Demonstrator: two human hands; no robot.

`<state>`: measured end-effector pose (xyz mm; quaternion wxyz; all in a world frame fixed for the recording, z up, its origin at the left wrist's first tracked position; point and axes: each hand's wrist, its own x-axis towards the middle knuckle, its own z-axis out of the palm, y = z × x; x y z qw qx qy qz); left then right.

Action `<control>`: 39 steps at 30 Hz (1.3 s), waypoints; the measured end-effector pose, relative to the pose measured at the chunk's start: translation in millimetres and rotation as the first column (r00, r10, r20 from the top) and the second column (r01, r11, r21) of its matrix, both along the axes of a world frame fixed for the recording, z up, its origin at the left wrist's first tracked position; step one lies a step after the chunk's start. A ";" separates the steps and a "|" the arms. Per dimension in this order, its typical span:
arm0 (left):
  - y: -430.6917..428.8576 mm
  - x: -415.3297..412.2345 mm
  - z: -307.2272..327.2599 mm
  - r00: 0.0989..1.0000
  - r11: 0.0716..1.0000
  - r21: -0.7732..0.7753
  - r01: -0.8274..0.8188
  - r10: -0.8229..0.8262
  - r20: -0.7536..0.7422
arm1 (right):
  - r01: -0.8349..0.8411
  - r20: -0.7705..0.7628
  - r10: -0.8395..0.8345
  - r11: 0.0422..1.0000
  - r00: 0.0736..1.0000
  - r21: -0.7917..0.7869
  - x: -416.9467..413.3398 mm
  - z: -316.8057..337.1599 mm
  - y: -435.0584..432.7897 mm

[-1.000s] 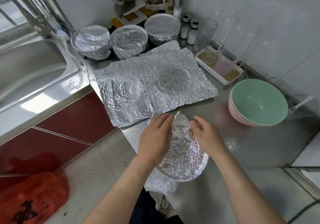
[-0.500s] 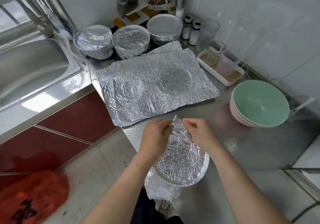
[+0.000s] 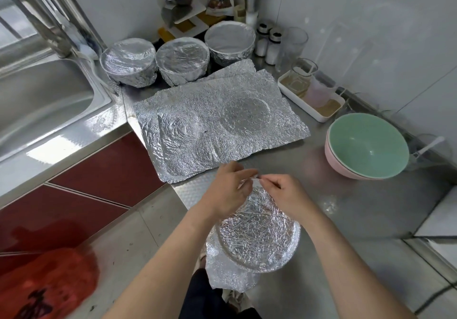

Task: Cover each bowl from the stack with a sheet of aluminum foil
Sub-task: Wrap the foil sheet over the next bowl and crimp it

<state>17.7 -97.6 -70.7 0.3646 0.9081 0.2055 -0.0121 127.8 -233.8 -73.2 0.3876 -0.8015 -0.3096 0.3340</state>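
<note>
My left hand and right hand both pinch the foil flap above the far rim of the bowl, which sits just toward me, equally near both.

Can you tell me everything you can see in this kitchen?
Wrapped bowls: 3, silver, back by the sink.
Foil sheets: at least 2, silver, flat mid-counter.
Front bowl: 1, foil-covered, counter's near edge.
Stacked bowls: 2, green inside pink, right.
Sink: 1, steel, left.
Tray: 1, white, back right.
Shakers: 2, white with black lids, back.
Bag: 1, red, floor.
Left hand: 1, fingers pinch front bowl's foil at its far rim.
Right hand: 1, same.
</note>
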 end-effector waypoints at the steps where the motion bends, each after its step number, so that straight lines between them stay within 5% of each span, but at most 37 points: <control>1: 2.9 2.0 1.5 1.000 0.999 0.036 0.026 -0.026 -0.005 | 0.000 0.006 0.000 1.000 1.000 -0.001 -0.3 0.8 -0.1; 10: 12.0 3.0 -0.9 0.981 0.968 0.156 0.194 -0.189 -0.048 | -0.062 0.168 0.080 0.992 0.982 -0.109 -4.3 3.4 -0.1; 21: -4.2 1.7 -2.0 0.988 0.967 0.232 0.108 -0.129 0.079 | 0.112 0.330 -0.089 0.992 0.940 -0.051 -15.4 -5.2 -9.5; 29: -19.6 -15.2 -17.8 0.996 0.938 0.344 -0.045 0.015 0.090 | 0.470 0.102 -0.475 0.880 0.874 0.072 -20.1 -8.0 -29.3; 34: -26.4 -17.0 -24.4 0.993 0.952 0.296 -0.078 0.048 0.104 | 0.402 -0.213 -0.387 0.915 0.897 0.028 -4.2 -9.3 -21.1; 39: -29.2 -15.9 -24.8 0.987 0.959 0.262 -0.110 0.075 0.142 | 0.218 -0.172 -0.203 0.973 0.964 0.074 4.7 -6.2 -8.9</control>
